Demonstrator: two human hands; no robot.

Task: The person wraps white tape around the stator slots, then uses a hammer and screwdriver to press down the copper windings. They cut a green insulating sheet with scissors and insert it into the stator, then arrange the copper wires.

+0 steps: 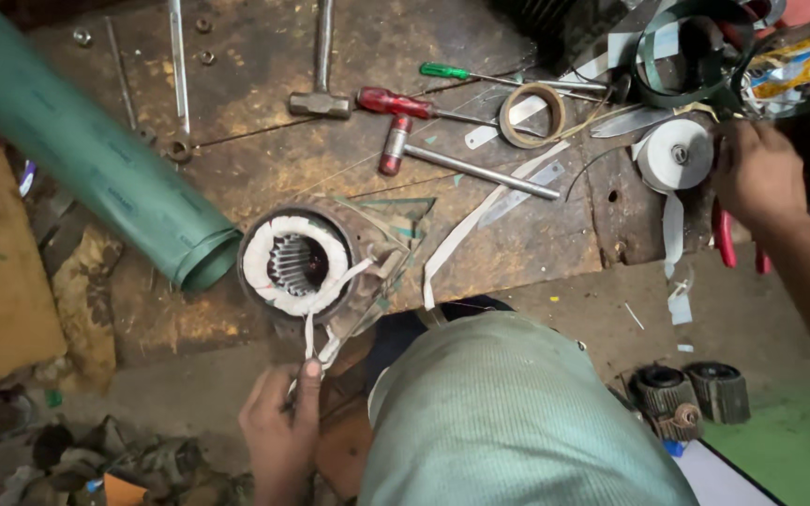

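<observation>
The left hand (280, 426) has its grip pinched shut on white tape (316, 328) trailing from the motor stator (297, 262) just above. The right hand (757, 173) rests on the desk (255, 122) beside a tape roll (675, 155); whether its grip is closed cannot be told.

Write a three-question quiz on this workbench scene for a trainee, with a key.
1. True or false: the left hand pinches white tape that runs up to the motor winding.
2. Which thing is the right hand nearest to? A) the hammer B) the white tape roll C) the green rolled sheet
3. Fill in: the two screwdrivers on the bench have handles coloured ____ and ____.

Key:
1. True.
2. B; the hand reaches by the roll at the bench's right end.
3. The red screwdriver and the green screwdriver: red and green.
</observation>
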